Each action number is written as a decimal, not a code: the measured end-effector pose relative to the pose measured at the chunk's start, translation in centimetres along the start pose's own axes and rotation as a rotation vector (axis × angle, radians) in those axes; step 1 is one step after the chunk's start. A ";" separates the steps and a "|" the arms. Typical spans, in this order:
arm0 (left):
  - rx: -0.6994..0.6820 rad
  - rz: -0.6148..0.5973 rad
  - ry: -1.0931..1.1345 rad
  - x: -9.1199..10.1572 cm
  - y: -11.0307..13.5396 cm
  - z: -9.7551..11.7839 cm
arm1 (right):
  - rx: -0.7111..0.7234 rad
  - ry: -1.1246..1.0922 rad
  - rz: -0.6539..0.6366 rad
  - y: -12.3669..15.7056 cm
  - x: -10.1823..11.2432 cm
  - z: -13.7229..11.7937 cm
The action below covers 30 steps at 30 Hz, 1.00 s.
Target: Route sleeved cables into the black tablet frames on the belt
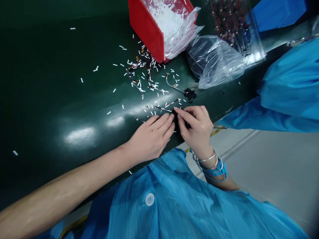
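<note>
My left hand (155,135) lies on the dark green tabletop with its fingers stretched out side by side, palm down; its thumb is hidden. Close to its right, my right hand (196,127) has bent fingers, with the index fingertip down near the left fingertips. Whatever it pinches is too small or hidden to make out. A thin dark flex cable (162,109) lies just beyond the left fingertips. Past it is another thin cable (171,103). A longer grey cable (174,87) ends at a crumpled black piece (190,95) beyond my right hand.
Small white strips (143,78) and more cables are scattered over the green table (50,89). Behind stand a red bin (147,30) of white strips, a clear plastic bag (219,63), a bag of dark parts (231,23) and a blue bin (279,13). A person's blue sleeve (291,86) is at right.
</note>
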<state>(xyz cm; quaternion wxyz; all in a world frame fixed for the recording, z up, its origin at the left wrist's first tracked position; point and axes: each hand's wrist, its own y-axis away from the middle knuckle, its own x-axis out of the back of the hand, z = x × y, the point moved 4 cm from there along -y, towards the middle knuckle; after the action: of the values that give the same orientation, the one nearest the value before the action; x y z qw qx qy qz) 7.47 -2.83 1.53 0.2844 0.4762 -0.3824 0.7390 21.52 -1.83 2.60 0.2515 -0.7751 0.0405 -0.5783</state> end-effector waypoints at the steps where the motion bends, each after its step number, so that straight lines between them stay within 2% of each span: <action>1: 0.004 -0.007 -0.003 -0.1 0.0 0.0 | -0.003 -0.007 -0.002 0.1 -0.1 0.1; 7: -0.006 0.016 0.001 0.0 0.0 0.1 | 0.062 0.021 -0.004 0.2 -0.3 -0.1; 13: -0.004 -0.024 -0.028 -0.1 0.0 0.1 | -0.100 -0.231 -0.040 0.2 -0.2 0.8; 16: -0.013 -0.027 -0.052 -0.1 0.0 0.1 | -0.113 -0.268 -0.029 -0.4 0.4 1.4; 18: -0.024 -0.018 -0.058 -0.1 0.0 0.1 | -0.040 -0.171 -0.023 -1.0 0.8 1.3; 22: -0.039 0.016 -0.049 -0.2 0.0 0.1 | 0.185 0.068 -0.128 -2.0 0.2 0.4; 24: -0.034 0.025 -0.034 -0.2 0.0 0.1 | 0.260 0.113 -0.147 -2.5 0.0 0.0; 26: -0.018 0.055 0.000 0.1 0.1 0.1 | 0.289 0.111 -0.099 -3.0 0.6 -0.1; 28: 0.016 0.133 0.093 0.9 0.1 0.0 | 0.278 0.102 0.012 -3.7 1.9 0.0; 30: 0.127 0.236 0.327 1.9 0.0 -0.9 | 0.274 0.094 0.143 -4.3 3.6 -0.2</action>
<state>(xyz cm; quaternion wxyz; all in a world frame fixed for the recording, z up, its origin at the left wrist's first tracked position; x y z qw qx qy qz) 6.26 -1.99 3.07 0.2237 0.3188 -0.3368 0.8573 21.50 0.53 7.65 0.3932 -0.7006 0.0281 -0.5948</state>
